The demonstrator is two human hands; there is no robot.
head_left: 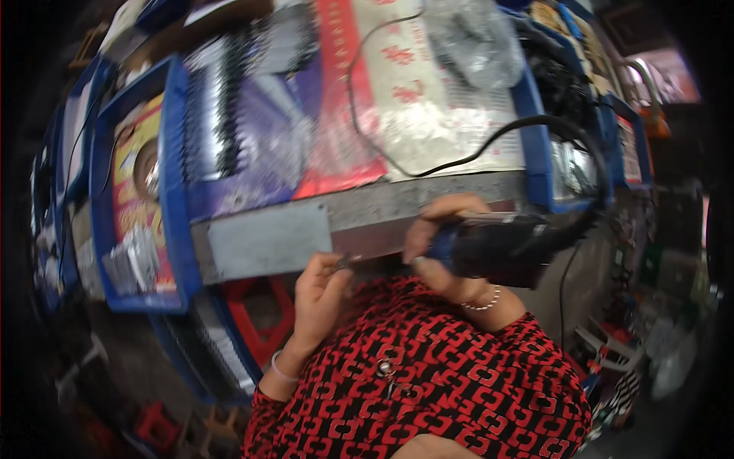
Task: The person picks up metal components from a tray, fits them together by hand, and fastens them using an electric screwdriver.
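Note:
My left hand [317,294] is in front of the bench edge. Its thumb and forefinger pinch a small metallic piece [349,262], too blurred to name. Facing it from the right, my right hand [440,249] is wrapped round the front of a black electric screwdriver [501,249] with a blue collar. The tool lies roughly level, its back end to the right, and a thick black cord [585,149] loops up from it. I cannot make out its tip. A gap separates the two hands.
Rows of silver and dark parts [222,115] lie on printed sheets [413,99] on the bench. Blue bins [183,183] stand left and right, the left one with small clear bags [134,256]. A clear plastic bag [478,46] lies at the back. A red stool [264,325] is below.

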